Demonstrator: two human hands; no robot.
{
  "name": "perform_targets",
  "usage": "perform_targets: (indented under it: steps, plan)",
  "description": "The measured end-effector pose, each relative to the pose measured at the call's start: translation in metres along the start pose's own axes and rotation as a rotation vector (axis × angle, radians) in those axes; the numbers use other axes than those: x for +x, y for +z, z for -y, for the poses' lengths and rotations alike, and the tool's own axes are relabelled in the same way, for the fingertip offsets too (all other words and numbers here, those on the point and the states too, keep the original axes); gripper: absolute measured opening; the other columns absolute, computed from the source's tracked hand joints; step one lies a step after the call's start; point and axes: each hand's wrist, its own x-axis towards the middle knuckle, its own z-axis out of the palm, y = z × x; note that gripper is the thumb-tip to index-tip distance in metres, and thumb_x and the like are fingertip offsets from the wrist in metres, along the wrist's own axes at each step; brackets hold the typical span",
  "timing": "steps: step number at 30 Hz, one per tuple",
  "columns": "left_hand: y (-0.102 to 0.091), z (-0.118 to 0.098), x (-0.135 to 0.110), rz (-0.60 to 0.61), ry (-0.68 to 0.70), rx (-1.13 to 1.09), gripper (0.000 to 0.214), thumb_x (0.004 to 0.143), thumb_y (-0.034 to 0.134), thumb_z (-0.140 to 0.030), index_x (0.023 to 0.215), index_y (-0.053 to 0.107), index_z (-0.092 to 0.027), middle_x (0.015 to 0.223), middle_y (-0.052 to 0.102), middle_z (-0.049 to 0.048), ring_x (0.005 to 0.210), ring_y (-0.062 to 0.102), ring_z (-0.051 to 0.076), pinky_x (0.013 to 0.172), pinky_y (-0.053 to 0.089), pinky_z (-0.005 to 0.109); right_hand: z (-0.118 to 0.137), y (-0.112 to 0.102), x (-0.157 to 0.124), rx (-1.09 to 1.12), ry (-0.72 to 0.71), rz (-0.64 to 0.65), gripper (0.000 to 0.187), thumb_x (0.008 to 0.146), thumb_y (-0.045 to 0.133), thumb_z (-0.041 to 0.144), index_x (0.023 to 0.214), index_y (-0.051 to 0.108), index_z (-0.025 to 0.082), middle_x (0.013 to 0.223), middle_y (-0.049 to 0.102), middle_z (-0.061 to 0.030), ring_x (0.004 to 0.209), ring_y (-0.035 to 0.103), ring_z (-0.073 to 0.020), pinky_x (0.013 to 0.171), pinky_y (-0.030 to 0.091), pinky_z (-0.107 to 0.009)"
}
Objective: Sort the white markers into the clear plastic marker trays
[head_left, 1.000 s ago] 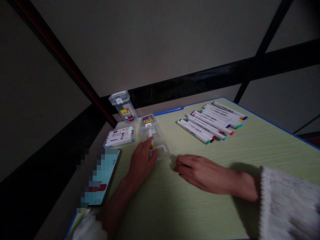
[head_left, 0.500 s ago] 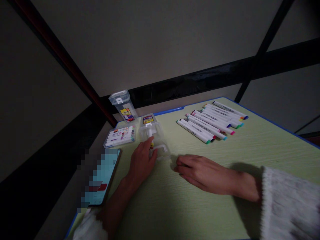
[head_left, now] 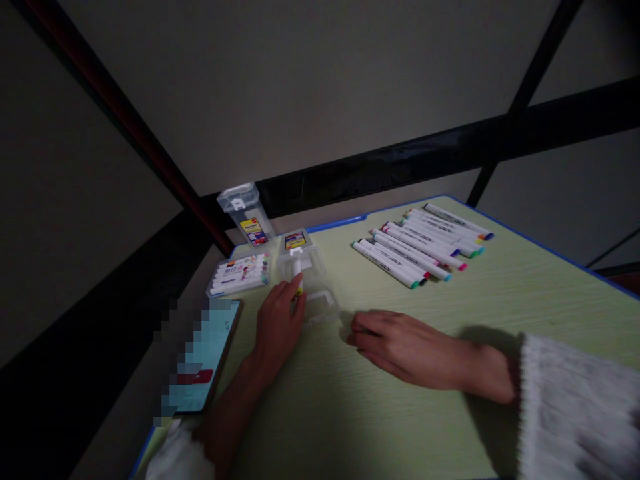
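Observation:
My left hand (head_left: 280, 323) is closed, with thumb and fingertips pinching the yellow end of a white marker (head_left: 297, 267). That marker lies lengthwise inside an open clear plastic case (head_left: 317, 310), which rests on the table with its lid part toward the back. My right hand (head_left: 405, 348) rests on the tabletop to the right of the case. Its fingers are curled in and nothing shows in them. Beyond it, several white markers (head_left: 400, 263) with coloured ends lie side by side in a slanted row.
A second clear case (head_left: 250, 217) stands upright at the table's back left corner. In front of it lies a flat pack of markers (head_left: 240, 273). A phone (head_left: 207, 360) with a lit screen lies at the left edge. A wall runs behind the table (head_left: 380, 427).
My left hand has shifted slightly to the left, and its thumb has drawn in closer to the marker's end. The right hand stays in place.

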Motion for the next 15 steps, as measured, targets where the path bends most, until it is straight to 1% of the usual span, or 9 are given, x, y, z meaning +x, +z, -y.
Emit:
perform_targets:
  steps: [4, 8, 15]
  plan:
    - [0.0003, 0.0021, -0.0004, -0.006, -0.003, -0.002, 0.035, 0.082, 0.045, -0.023, 0.116, 0.051, -0.017, 0.082, 0.06, 0.0037, 0.075, 0.054, 0.015, 0.072, 0.044, 0.029, 0.0002, -0.0006, 0.0002, -0.001, 0.005, -0.002, 0.024, 0.09, 0.033, 0.016, 0.1, 0.055, 0.013, 0.085, 0.053, -0.0071, 0.079, 0.052, -0.0169, 0.072, 0.043, -0.031]
    - [-0.0002, 0.0039, -0.0003, -0.053, 0.018, -0.006, 0.033, 0.079, 0.051, -0.026, 0.111, 0.055, -0.018, 0.078, 0.06, 0.0022, 0.074, 0.054, 0.014, 0.071, 0.044, 0.029, 0.0005, -0.0004, -0.0001, -0.003, -0.001, -0.015, 0.024, 0.09, 0.032, 0.017, 0.097, 0.055, 0.014, 0.083, 0.052, -0.0068, 0.078, 0.051, -0.0166, 0.071, 0.043, -0.03]
    - [-0.0017, 0.0026, 0.0008, -0.101, -0.009, -0.01, 0.03, 0.076, 0.056, -0.026, 0.104, 0.059, -0.016, 0.086, 0.056, 0.0031, 0.08, 0.054, 0.015, 0.075, 0.046, 0.03, 0.0004, -0.0008, -0.0002, 0.014, 0.005, 0.001, 0.023, 0.09, 0.033, 0.017, 0.096, 0.055, 0.014, 0.085, 0.052, -0.0071, 0.079, 0.051, -0.017, 0.072, 0.043, -0.03]
